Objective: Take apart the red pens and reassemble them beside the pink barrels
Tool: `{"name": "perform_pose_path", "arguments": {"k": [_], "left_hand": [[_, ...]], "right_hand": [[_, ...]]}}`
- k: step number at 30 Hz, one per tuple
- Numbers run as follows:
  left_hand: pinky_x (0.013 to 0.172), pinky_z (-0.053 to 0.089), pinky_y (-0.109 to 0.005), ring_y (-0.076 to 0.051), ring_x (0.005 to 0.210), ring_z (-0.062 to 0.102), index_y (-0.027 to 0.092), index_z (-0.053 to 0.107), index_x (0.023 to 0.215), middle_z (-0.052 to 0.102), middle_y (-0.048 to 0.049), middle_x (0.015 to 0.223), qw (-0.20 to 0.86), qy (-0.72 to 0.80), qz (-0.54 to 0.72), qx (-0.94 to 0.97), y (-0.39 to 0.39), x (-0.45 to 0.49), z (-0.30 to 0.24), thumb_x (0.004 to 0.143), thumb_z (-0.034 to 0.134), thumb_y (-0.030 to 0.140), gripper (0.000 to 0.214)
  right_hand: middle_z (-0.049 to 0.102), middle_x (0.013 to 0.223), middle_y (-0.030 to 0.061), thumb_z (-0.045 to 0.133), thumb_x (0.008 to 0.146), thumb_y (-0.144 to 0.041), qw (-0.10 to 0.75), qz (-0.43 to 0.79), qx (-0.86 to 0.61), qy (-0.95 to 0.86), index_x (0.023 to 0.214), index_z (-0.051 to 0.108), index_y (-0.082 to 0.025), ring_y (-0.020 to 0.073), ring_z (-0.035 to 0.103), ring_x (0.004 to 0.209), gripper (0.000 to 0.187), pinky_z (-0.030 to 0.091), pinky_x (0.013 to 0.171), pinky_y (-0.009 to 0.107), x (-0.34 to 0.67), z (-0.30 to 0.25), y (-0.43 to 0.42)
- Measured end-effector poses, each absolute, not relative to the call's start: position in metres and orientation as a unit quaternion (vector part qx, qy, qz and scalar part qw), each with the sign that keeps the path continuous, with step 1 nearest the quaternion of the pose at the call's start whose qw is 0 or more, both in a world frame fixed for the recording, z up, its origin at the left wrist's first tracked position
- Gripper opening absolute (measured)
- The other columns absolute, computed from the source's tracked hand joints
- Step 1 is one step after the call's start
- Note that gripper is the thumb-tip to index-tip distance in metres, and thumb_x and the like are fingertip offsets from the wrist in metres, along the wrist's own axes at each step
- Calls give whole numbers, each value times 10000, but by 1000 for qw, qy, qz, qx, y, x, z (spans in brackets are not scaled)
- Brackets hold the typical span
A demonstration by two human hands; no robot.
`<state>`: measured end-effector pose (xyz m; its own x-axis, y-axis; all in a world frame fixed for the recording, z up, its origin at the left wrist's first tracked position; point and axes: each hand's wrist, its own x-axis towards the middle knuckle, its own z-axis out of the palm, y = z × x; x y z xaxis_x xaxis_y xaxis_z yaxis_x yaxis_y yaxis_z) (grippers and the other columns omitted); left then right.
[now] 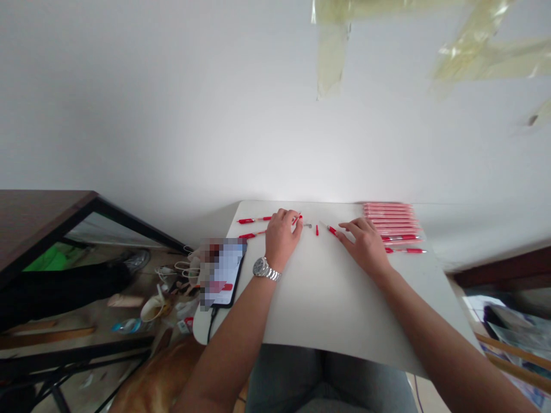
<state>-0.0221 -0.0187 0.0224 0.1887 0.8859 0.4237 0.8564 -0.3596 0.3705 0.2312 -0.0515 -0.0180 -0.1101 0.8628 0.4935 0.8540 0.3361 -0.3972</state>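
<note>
My left hand [282, 232] is above the back of the white desk [318, 292], fingers pinched on a short red pen piece [297, 218]. To the right, my right hand [365, 242] has thumb and fingertips at a red pen part [331, 230] with a thin pointed end aimed left; its far end is hidden by the thumb. Between the hands lie a small red piece [317, 230] and a small metallic bit [308, 226], too small to make out. Two red pens [247, 221] lie left of my left hand, partly covered by it.
Right of my right hand lies a row of several pink pen-like sticks [390, 215], with red pens [407, 250] in front. A phone [226, 275] with a cable rests at the desk's left edge. The wall [275, 115] stands behind. A cup [152, 308] and clutter cover the floor.
</note>
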Motion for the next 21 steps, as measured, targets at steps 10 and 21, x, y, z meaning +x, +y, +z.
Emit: {"name": "perform_pose_path", "arguments": {"k": [10,21], "left_hand": [[1124,435,-445,-291,1245,493,292,740,1160,545,-98,1363,-5,520,289,804,-18,-8,17,998,582,283,227],[1150,435,-483,-315,1299,485,271,756,1119,538,-106,1417,-9,534,272,800,-16,-3,14,982,586,239,221]], "right_hand": [[680,989,120,565,1034,-428,306,15,-577,-757,1061,791,-209,279,613,923,316,512,875,434,230,-20,-52],[694,976,106,606,1016,-413,299,35,-591,-748,1021,769,-225,276,643,914,248,514,821,405,231,-17,-53]]}}
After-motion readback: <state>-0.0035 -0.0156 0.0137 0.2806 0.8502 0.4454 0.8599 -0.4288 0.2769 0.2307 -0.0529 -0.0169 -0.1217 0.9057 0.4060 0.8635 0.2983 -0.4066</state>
